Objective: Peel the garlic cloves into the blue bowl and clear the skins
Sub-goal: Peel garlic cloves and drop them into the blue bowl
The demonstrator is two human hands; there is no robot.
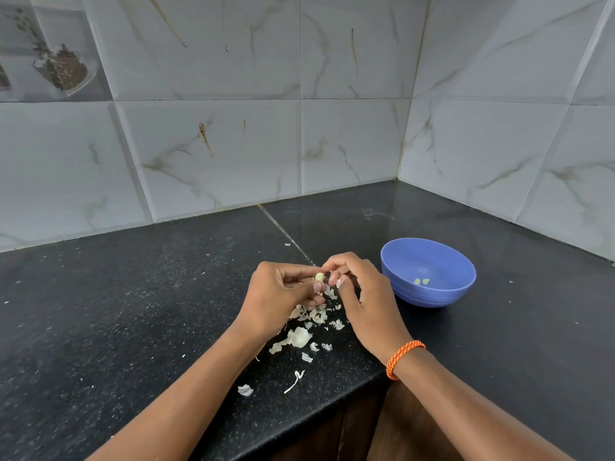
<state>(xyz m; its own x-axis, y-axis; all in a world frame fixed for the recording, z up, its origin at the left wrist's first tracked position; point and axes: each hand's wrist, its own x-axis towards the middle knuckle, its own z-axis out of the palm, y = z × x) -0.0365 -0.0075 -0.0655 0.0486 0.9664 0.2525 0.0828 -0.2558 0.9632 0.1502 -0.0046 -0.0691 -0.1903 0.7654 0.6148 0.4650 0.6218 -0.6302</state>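
Black counter (133,294), tiled corner (399,134), scattered skins (309,319)

both forearms reach forward and meet over the counter edge. the left hand (279,294) has its fingers curled inward, thumb on top. the right hand (361,294) curls toward it, fingertips nearly touching, wrist bent.

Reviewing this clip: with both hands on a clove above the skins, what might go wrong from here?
1. The clove, pinched between the left hand and right hand, is over the skins, not the bowl; if it slips, it may land among them.
2. Skins lie close to the counter edge; sweeping them could push some off.
3. The bowl stands close beside the right hand, so flicked skin could fall in with the two peeled cloves.
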